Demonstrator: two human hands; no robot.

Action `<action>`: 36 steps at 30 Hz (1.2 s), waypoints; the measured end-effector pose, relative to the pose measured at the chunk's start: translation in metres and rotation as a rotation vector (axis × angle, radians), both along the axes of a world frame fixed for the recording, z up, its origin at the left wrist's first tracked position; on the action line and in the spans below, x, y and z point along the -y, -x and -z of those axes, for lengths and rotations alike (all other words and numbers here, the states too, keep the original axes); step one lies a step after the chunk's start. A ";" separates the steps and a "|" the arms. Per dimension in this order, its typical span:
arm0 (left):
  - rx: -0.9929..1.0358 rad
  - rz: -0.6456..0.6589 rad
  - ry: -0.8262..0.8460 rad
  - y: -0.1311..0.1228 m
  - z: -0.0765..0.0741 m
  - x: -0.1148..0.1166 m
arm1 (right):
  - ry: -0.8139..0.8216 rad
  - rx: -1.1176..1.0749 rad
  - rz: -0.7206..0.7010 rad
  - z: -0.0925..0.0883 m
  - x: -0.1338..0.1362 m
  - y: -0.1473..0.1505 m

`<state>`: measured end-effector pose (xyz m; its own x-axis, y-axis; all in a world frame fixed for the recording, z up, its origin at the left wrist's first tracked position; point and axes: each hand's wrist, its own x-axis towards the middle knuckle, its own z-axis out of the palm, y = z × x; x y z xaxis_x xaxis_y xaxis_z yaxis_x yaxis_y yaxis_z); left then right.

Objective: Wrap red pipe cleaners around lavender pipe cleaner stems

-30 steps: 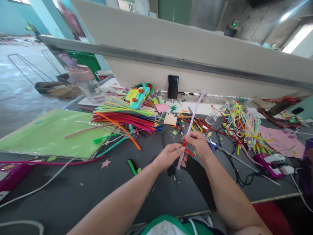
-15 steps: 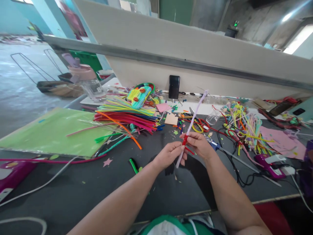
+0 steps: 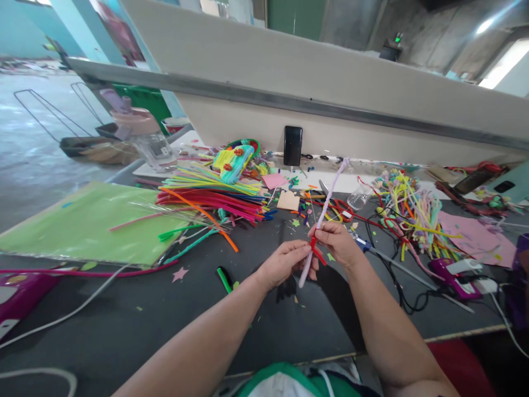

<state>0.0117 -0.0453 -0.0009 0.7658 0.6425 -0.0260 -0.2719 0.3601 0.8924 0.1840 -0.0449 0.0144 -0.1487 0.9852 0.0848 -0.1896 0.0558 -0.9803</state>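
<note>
A lilac pipe cleaner [image 3: 330,193] slants up and away from between my two hands above the dark tabletop. Around its lower part sits a red pipe cleaner [image 3: 318,255], wrapped on, with a loose red end sticking out to the lower right. My left hand [image 3: 286,262] pinches the lilac stem just below the red wrap, and the lower lilac end pokes out beneath the fingers. Higher up, my right hand [image 3: 335,241] grips the stem at the red wrap between thumb and fingers. Some fingertips are hidden behind the stem.
Behind lies a pile of coloured pipe cleaners [image 3: 215,198]. A black phone [image 3: 293,146] leans on the white partition. Scissors [image 3: 336,212], a glue gun [image 3: 360,242] and cables lie right of centre. At left are a green paper pack [image 3: 95,220] and a water bottle [image 3: 144,138].
The loose red end now points more steeply down, and the lower lilac end has shifted slightly. The hands stay in nearly the same place, and the view has moved a little.
</note>
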 end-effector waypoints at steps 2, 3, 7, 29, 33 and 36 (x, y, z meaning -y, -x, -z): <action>-0.008 0.005 -0.013 0.001 -0.001 0.000 | -0.002 0.028 0.009 0.000 0.000 0.000; -0.016 0.006 -0.019 0.001 -0.001 0.001 | 0.000 0.040 0.011 -0.001 0.001 0.001; -0.062 -0.005 -0.049 0.000 0.000 0.001 | 0.002 0.064 0.013 -0.002 0.002 0.002; -0.311 -0.244 -0.314 -0.006 0.005 0.004 | -0.012 0.031 0.074 0.006 0.000 0.011; -0.110 -0.138 -0.142 -0.004 -0.002 0.006 | 0.060 -0.115 -0.078 0.004 0.002 0.006; -0.047 -0.072 -0.073 -0.004 -0.003 0.007 | 0.056 -0.134 -0.055 0.005 0.001 0.003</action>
